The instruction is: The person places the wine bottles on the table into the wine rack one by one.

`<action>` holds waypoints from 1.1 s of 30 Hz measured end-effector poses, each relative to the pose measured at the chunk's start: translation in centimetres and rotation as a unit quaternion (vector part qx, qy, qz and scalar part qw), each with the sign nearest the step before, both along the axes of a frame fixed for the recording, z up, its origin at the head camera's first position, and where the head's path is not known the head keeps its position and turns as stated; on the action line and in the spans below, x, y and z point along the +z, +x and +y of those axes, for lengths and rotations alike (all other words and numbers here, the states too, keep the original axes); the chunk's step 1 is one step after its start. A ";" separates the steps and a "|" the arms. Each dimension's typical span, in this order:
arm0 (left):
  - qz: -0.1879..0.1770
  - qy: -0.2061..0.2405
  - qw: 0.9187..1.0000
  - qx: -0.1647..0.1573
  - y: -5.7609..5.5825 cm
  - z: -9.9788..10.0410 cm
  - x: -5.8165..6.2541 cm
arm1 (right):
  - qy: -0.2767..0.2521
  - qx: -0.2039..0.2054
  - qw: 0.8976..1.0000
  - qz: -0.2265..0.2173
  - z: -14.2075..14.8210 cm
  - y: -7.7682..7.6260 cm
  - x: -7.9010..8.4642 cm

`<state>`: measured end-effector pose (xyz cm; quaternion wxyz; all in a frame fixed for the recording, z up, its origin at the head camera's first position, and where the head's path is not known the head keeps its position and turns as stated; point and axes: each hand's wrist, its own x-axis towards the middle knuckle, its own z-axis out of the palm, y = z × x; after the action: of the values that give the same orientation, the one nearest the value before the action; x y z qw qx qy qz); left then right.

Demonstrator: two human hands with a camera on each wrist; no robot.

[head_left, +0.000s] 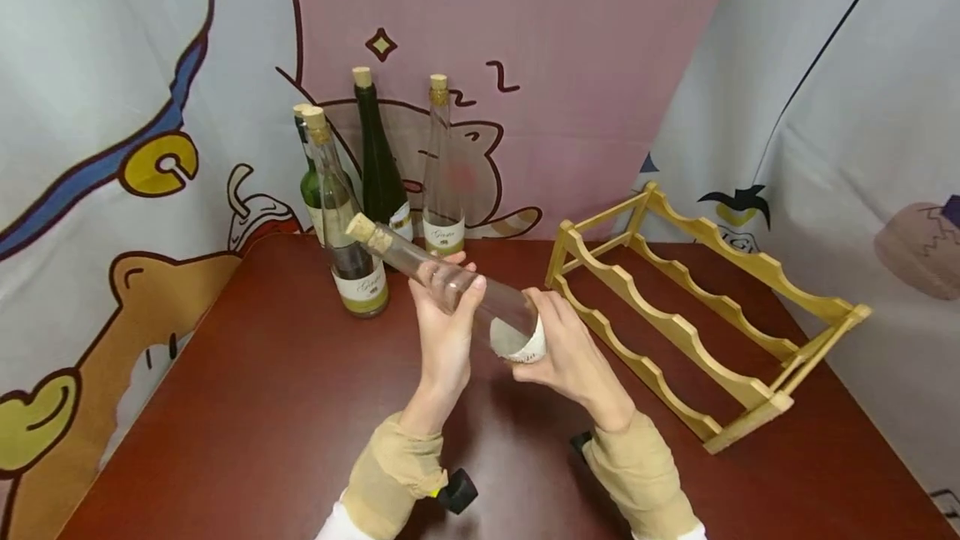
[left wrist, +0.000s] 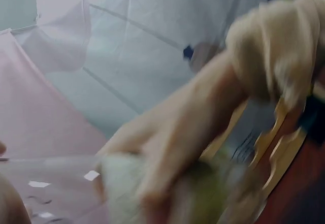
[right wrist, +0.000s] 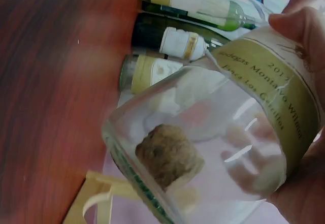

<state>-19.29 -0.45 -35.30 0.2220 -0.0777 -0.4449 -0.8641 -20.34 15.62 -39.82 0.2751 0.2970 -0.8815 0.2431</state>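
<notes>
A clear glass wine bottle with a cork in its neck is held tilted above the table, neck to the upper left. The left hand holds it around its middle, thumb over the glass. Gripping the labelled lower end is the right hand, which also shows blurred in the left wrist view. In the right wrist view, the bottle's label is olive and white, and a brown cork-like lump shows through the glass near the base; whether it lies inside I cannot tell.
Several corked bottles stand at the back left: a clear one in front, a green one partly hidden, a dark green one and another clear one. A wooden wine rack stands on the red-brown table at the right.
</notes>
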 end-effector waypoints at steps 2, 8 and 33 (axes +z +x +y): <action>0.006 -0.017 1.000 0.021 0.1 -0.9 0.1 | 0.018 -0.013 1.000 0.008 0.4 0.2 -0.3; 0.116 -0.279 0.923 0.239 0.4 -4.5 0.9 | 0.056 -0.059 0.996 0.023 1.5 0.6 0.0; 0.173 -0.811 0.521 0.203 -0.9 -8.9 -0.9 | 0.174 -0.104 0.978 0.046 2.5 2.1 1.4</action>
<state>-20.20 -9.31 -36.17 0.3046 -0.2794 -0.9101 -0.0304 -18.26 18.14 -38.38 0.2834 0.2577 -0.9228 0.0419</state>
